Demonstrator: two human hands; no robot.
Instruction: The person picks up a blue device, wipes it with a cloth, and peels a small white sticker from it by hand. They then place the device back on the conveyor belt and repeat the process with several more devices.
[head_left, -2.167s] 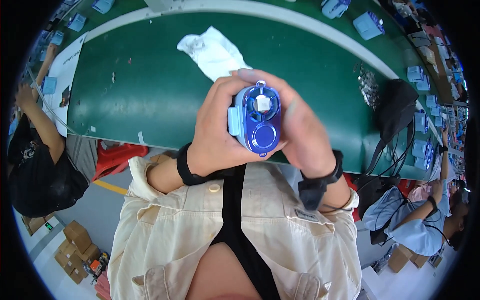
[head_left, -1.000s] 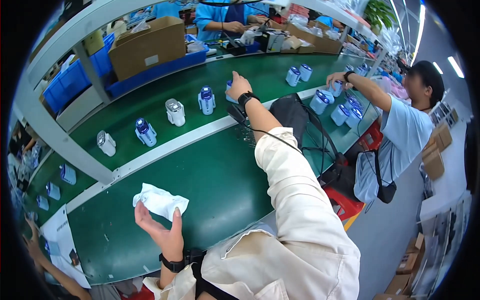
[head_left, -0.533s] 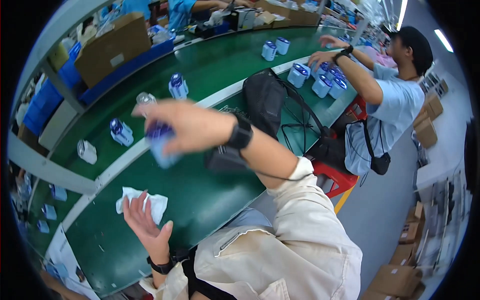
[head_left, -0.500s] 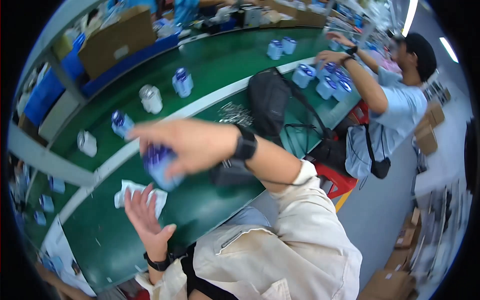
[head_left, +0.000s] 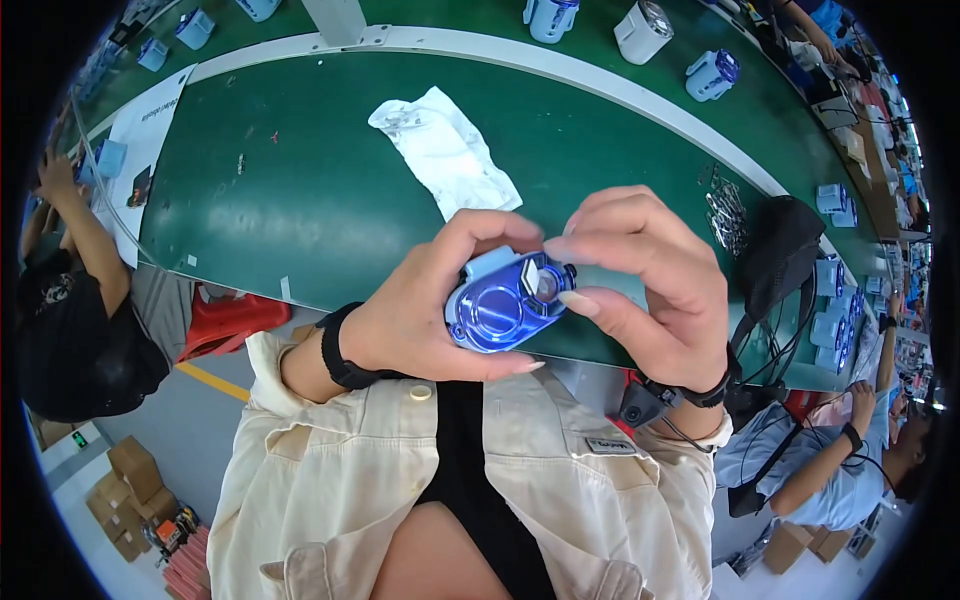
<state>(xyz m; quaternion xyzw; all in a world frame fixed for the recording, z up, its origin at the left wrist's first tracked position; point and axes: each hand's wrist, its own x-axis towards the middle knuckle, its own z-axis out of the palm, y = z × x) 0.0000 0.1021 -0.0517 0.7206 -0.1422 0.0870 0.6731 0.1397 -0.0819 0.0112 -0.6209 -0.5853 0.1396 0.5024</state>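
Note:
In front of my chest is a small plastic device (head_left: pixel 500 312) with a shiny dark-blue face, a light-blue body and a clear round part at its right end. My left hand (head_left: pixel 425 300) wraps round its left side, fingers behind and thumb along the near edge. With thumb and forefinger, my right hand (head_left: pixel 650 285) pinches the end with the clear part; its fingertips are slightly blurred. A crumpled white cloth (head_left: pixel 440 150) lies on the green table (head_left: pixel 290 180) just beyond my hands.
Along the far belt stand similar blue devices (head_left: pixel 713 75) and a white one (head_left: pixel 643 32). To the right are a pile of small metal pieces (head_left: pixel 728 212) and a black bag (head_left: pixel 785 240) with cables. A person (head_left: pixel 830 465) works at the right, another (head_left: pixel 85 310) at the left.
The blue device came from the right hand over the table to in front of my chest. My left hand, open near the cloth before, has closed round it. The view has turned.

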